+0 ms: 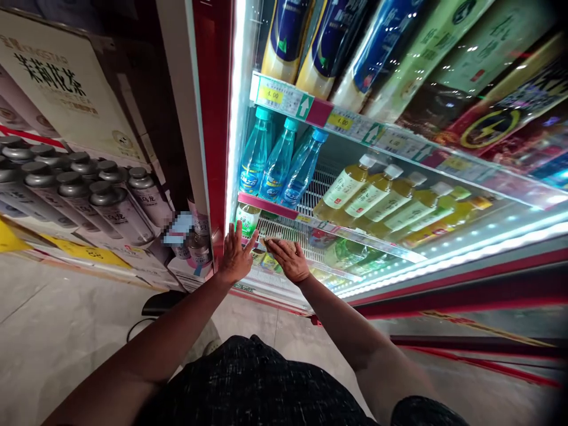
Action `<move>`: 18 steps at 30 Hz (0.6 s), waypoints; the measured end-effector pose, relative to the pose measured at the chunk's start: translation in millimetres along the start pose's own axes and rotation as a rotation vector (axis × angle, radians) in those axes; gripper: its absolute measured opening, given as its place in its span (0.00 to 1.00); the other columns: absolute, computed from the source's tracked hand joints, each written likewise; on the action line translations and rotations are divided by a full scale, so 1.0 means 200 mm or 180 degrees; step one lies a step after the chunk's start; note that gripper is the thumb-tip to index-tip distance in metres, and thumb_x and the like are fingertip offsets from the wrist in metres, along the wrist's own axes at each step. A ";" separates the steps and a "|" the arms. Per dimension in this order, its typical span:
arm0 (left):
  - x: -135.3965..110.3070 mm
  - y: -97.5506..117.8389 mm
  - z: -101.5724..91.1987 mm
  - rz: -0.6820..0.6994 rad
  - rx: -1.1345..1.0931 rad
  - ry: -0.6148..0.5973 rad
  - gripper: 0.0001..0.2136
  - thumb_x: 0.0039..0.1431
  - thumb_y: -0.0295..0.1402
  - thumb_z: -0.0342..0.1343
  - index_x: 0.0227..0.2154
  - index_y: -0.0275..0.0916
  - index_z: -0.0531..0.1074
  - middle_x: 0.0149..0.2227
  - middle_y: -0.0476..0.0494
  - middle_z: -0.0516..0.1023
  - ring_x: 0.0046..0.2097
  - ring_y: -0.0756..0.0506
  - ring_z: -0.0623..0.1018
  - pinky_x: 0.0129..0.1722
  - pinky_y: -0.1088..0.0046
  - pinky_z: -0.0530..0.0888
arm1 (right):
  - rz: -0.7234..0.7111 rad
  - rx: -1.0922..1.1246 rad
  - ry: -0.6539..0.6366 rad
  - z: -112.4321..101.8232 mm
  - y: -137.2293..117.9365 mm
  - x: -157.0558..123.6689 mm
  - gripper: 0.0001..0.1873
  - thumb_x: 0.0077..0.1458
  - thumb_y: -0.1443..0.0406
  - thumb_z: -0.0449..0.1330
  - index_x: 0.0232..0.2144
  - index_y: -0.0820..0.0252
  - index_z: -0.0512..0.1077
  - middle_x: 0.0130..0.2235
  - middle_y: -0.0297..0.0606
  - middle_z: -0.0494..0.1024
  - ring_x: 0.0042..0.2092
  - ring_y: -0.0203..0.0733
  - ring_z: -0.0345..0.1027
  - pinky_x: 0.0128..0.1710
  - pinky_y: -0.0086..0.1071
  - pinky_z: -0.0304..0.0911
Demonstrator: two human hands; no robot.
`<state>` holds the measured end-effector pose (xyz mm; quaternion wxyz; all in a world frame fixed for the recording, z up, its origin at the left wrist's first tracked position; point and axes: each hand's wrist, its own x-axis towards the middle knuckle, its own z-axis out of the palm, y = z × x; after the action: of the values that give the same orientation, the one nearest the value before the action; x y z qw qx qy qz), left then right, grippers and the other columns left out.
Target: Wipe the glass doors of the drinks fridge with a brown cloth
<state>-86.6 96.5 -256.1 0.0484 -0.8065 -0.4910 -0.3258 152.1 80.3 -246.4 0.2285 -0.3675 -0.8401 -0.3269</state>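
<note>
Just above my left grip [235, 257] and my right grip [288, 260], a wire shelf [328, 183] carries three blue water bottles [277, 163] at its left end and yellow tea bottles [381, 198] lying to the right. The lower wire shelf [290, 234], at my fingertips, carries a green-label bottle [247, 219].

- Yellow price tag [270, 94] on upper cooler shelf rail [310, 109]: reads "4.00".
- Second yellow price tag [339, 122], same rail, further right: appears to read "1.80"; second digit uncertain.
- White up-arrows on green squares [304, 106] beside the tags.
- Cardboard carton [66, 89], upper left: large black Chinese characters, not legible with confidence.
- Bottle and can labels: print too small or blurred to read.
</note>
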 end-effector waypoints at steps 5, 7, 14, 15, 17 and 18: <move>0.00 0.05 0.00 -0.0003 0.0022 0.0070 0.46 0.56 0.24 0.62 0.74 0.46 0.46 0.75 0.36 0.19 0.74 0.24 0.32 0.69 0.37 0.54 | 0.0129 0.0044 -0.0243 -0.04 0.06 -0.05 0.28 0.70 0.70 0.49 0.67 0.47 0.64 0.68 0.29 0.67 0.76 0.33 0.34 0.75 0.48 0.16; 0.00 0.09 0.01 -0.0015 0.0049 0.0078 0.47 0.56 0.24 0.61 0.74 0.44 0.42 0.74 0.34 0.18 0.74 0.24 0.33 0.68 0.39 0.56 | 0.0382 -0.0023 -0.0227 -0.06 0.08 -0.07 0.28 0.69 0.70 0.50 0.68 0.47 0.64 0.67 0.30 0.68 0.76 0.37 0.35 0.74 0.49 0.13; 0.01 0.18 0.02 -0.0074 0.0069 -0.0124 0.45 0.55 0.21 0.59 0.73 0.49 0.47 0.73 0.39 0.13 0.74 0.23 0.31 0.69 0.39 0.56 | 0.0055 -0.0062 -0.0131 -0.11 0.12 -0.20 0.26 0.68 0.73 0.51 0.63 0.50 0.70 0.66 0.27 0.70 0.76 0.34 0.30 0.75 0.49 0.19; 0.01 0.18 0.01 -0.0091 0.0068 -0.0135 0.46 0.55 0.21 0.59 0.74 0.48 0.47 0.73 0.39 0.13 0.74 0.23 0.31 0.69 0.38 0.56 | 0.0089 -0.0064 -0.0160 -0.12 0.14 -0.21 0.27 0.67 0.73 0.51 0.64 0.49 0.69 0.66 0.27 0.70 0.76 0.34 0.29 0.75 0.49 0.18; 0.01 0.21 0.01 -0.0114 0.0050 -0.0130 0.46 0.55 0.21 0.59 0.74 0.48 0.46 0.73 0.39 0.14 0.74 0.23 0.31 0.68 0.38 0.56 | 0.0278 -0.0113 -0.0193 -0.14 0.17 -0.23 0.29 0.67 0.73 0.51 0.66 0.48 0.67 0.66 0.28 0.70 0.77 0.36 0.29 0.74 0.51 0.13; 0.01 0.22 0.01 -0.0104 0.0029 -0.0134 0.46 0.56 0.21 0.59 0.74 0.48 0.45 0.73 0.39 0.13 0.74 0.23 0.31 0.69 0.38 0.56 | 0.0380 -0.0143 -0.0196 -0.15 0.19 -0.25 0.29 0.67 0.72 0.52 0.66 0.47 0.66 0.66 0.29 0.70 0.77 0.37 0.30 0.73 0.52 0.12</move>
<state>-48.1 76.4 -246.5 0.0365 -0.8048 -0.5065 -0.3073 215.5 55.6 -242.9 0.2134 -0.4318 -0.8158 -0.3200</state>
